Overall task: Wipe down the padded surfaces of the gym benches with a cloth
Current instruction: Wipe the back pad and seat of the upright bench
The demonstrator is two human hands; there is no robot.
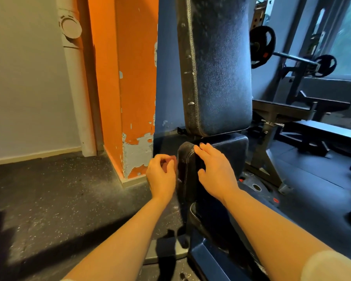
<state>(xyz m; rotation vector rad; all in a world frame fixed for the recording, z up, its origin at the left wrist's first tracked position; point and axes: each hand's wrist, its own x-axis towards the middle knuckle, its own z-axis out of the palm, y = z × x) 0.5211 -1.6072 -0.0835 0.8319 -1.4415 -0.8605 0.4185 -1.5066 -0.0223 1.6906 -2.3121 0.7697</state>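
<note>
The right hand (215,171) lies flat, fingers straight, on the seat pad (225,151). At its nine o'clock the left hand (162,175) is curled, holding nothing visible. No cloth shows, so bare palms would likely just smear the dusty back pad (221,74) at twelve o'clock.

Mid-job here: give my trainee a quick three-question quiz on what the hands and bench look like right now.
1. True or false: the right hand lies flat on the seat pad.
2. The left hand is: A) curled, no cloth visible; B) gripping the backrest; C) flat on the floor.
3. What colour is the pillar left of the bench?

Key: 1 true; 2 A; 3 orange.
</note>
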